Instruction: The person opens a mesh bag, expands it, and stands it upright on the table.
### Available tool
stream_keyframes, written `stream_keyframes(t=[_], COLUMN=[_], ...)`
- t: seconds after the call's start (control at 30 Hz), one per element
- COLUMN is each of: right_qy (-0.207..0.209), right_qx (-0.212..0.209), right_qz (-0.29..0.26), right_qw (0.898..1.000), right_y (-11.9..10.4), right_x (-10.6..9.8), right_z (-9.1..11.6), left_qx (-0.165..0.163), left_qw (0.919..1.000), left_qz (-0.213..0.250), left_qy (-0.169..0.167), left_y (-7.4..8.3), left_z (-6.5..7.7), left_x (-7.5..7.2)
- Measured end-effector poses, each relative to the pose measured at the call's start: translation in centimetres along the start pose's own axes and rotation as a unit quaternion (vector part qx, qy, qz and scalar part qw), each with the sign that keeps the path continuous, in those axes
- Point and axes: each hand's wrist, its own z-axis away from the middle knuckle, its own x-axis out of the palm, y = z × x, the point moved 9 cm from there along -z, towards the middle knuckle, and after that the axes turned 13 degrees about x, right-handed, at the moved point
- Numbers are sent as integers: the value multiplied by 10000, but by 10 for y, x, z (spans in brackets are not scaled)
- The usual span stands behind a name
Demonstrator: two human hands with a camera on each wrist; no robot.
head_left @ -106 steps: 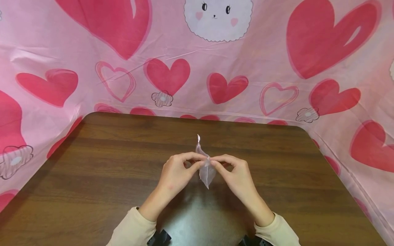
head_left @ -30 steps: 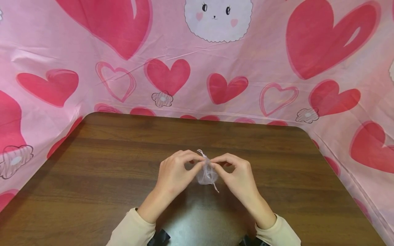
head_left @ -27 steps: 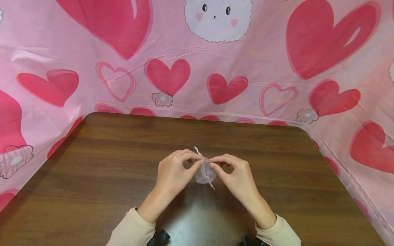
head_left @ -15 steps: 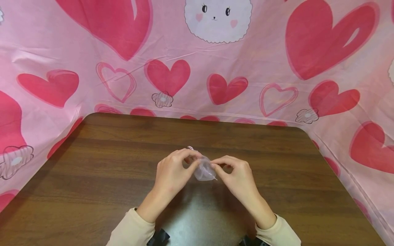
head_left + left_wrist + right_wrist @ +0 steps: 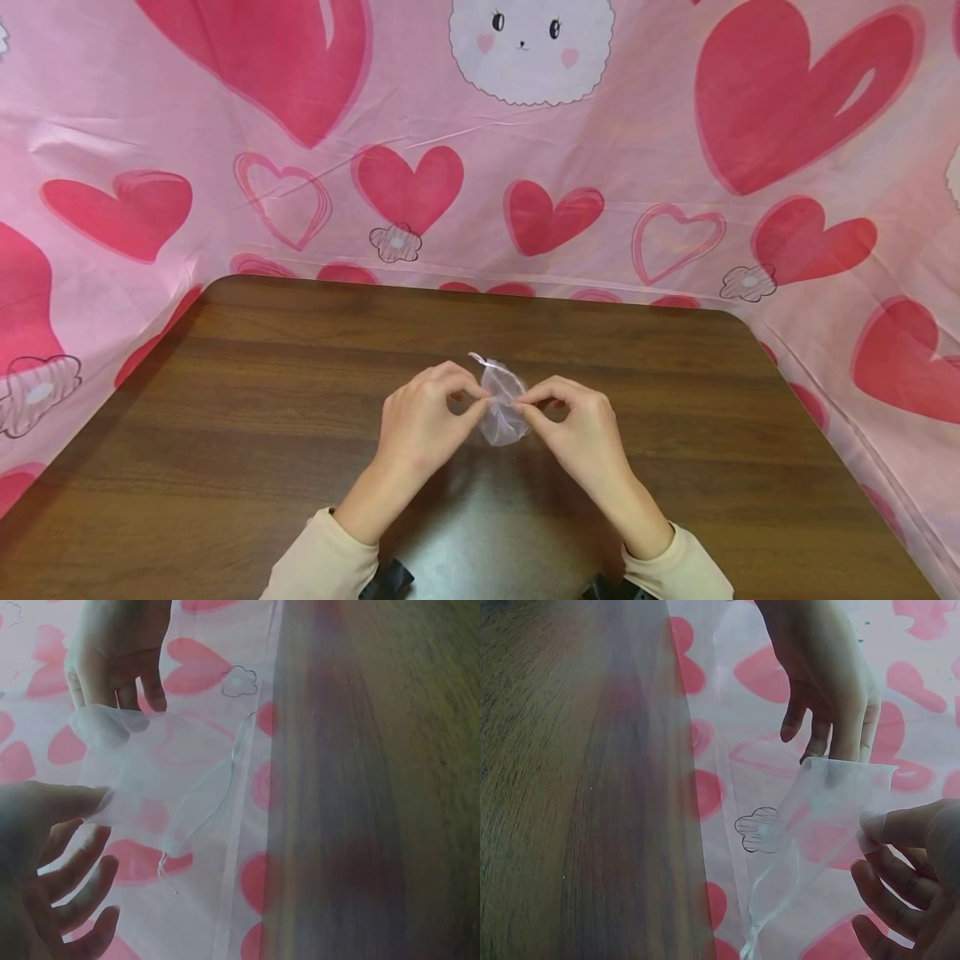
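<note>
A small sheer whitish drawstring pouch (image 5: 504, 423) is held up over the table between both hands. My left hand (image 5: 422, 417) pinches its left side with thumb and index finger. On the opposite side, my right hand (image 5: 576, 419) pinches it the same way. In the left wrist view the pouch (image 5: 161, 769) spreads between the hands, its thin drawstring (image 5: 214, 796) crossing the side away from the fingers. The right wrist view shows the pouch's straight edge (image 5: 851, 763) by the left hand's fingers and the gathered cord (image 5: 751, 930) at the other end. Its see-through fabric shows the backdrop.
A dark wood-grain table (image 5: 300, 400) with rounded far corners lies under the hands. Pink cloth (image 5: 480, 125) printed with hearts surrounds its back and sides. Black wrist devices (image 5: 387, 579) sit at the cream sleeves (image 5: 326, 554).
The pouch has turned from a narrow, twisted shape to a more spread one. The cord end hanging toward me has gone from view; one shows at the far side. Fingertips are slightly farther apart.
</note>
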Motion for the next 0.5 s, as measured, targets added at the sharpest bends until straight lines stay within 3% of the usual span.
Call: stream_keyframes(t=[0.5], right_qy=[-135], right_qx=[59], right_qz=[-237], right_qw=[9996], right_y=[3], right_x=[1], right_z=[0], left_qx=[670], left_qw=[9964], left_qz=[122], left_qy=[-504], left_y=[13], left_z=[0], left_x=[11])
